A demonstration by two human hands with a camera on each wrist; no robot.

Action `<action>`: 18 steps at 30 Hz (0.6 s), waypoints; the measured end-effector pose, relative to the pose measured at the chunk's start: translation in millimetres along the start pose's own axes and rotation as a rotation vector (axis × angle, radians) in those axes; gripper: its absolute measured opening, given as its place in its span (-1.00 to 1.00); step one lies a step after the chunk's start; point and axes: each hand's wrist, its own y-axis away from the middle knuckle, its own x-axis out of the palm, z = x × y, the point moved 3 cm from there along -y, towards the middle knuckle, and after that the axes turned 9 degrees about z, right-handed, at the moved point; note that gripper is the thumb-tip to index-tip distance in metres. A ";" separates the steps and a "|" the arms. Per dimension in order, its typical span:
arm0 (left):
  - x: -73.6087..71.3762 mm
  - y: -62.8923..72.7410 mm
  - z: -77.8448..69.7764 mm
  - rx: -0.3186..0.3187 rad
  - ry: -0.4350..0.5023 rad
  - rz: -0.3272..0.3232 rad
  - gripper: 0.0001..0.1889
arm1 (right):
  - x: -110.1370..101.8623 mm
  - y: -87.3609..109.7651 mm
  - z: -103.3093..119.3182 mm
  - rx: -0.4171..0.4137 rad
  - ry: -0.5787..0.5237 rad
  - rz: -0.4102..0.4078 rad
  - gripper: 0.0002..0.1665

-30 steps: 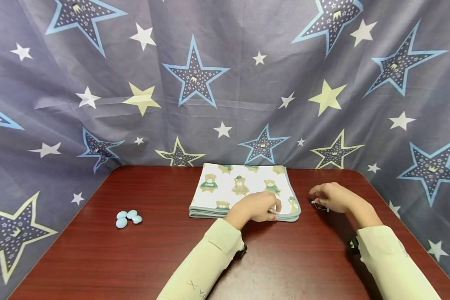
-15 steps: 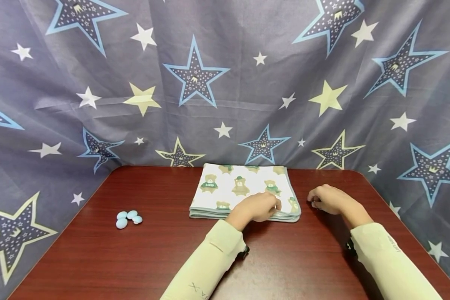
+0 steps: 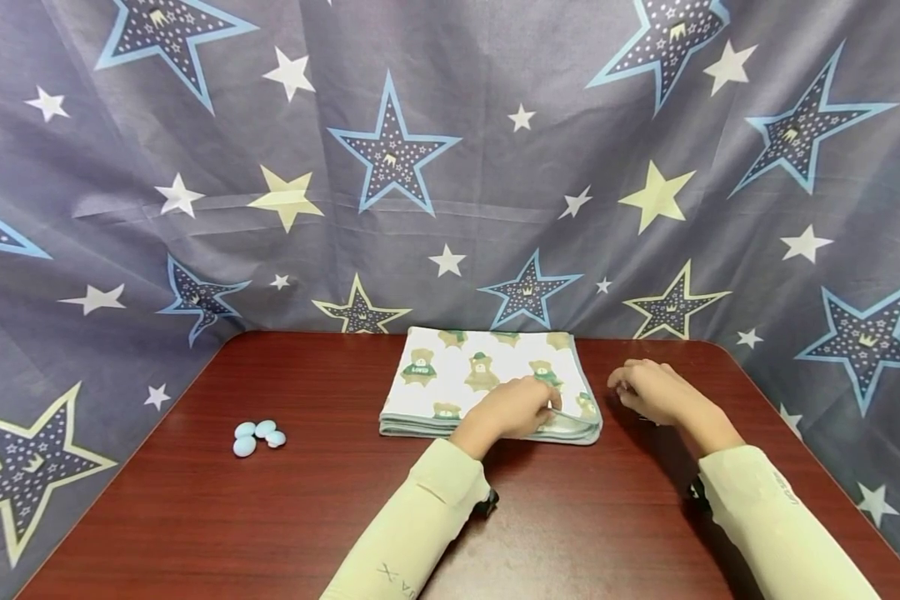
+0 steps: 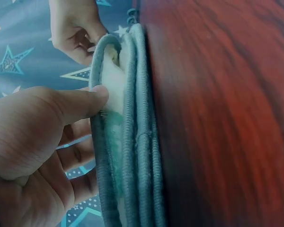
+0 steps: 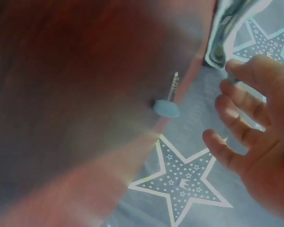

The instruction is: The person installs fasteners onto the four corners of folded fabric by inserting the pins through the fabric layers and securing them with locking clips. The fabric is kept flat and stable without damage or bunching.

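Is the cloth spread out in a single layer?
No, the left wrist view shows the cloth folded into several stacked layers.

The cloth lies on the counter, beneath and beyond the left hand, which grips its upper layer at the near edge, right of the middle. The right hand is to the right of the left hand, just past the cloth's right side. A pin lies on the counter below the right hand; a small piece, partly hidden, sits between that hand's thumb and forefinger. Four discs lie grouped on the counter, well left of the left hand. Behind both hands hangs the curtain.
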 end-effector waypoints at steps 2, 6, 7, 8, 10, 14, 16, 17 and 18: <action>-1.2 -0.3 1.2 0.007 0.015 -0.020 -0.80 | -2.3 -0.6 1.1 -0.001 -0.006 -0.021 -0.79; -4.8 0.5 3.4 0.013 0.049 -0.039 -0.82 | -4.8 -2.5 1.6 0.007 -0.027 -0.029 -0.82; -5.5 0.6 4.0 0.013 0.056 -0.041 -0.82 | -5.2 -3.2 1.8 0.003 -0.038 -0.032 -0.83; -6.0 0.7 4.8 0.015 0.061 -0.042 -0.82 | -5.4 -3.9 1.9 -0.002 -0.047 -0.038 -0.85; -6.3 0.7 6.7 0.022 0.070 -0.046 -0.83 | -6.4 -5.4 2.1 -0.010 -0.065 -0.052 -0.86; -6.4 0.1 11.1 0.030 0.086 -0.064 -0.84 | -9.2 -8.2 4.9 -0.022 -0.082 -0.082 -0.87; -6.5 -0.1 13.2 0.024 0.111 -0.075 -0.85 | -11.2 -9.6 7.8 -0.029 -0.084 -0.097 -0.87; -7.1 0.0 13.9 0.020 0.123 -0.081 -0.85 | -12.4 -10.2 9.4 -0.032 -0.084 -0.104 -0.87; -7.7 0.0 14.5 0.016 0.139 -0.087 -0.85 | -14.0 -10.8 11.4 -0.035 -0.084 -0.113 -0.87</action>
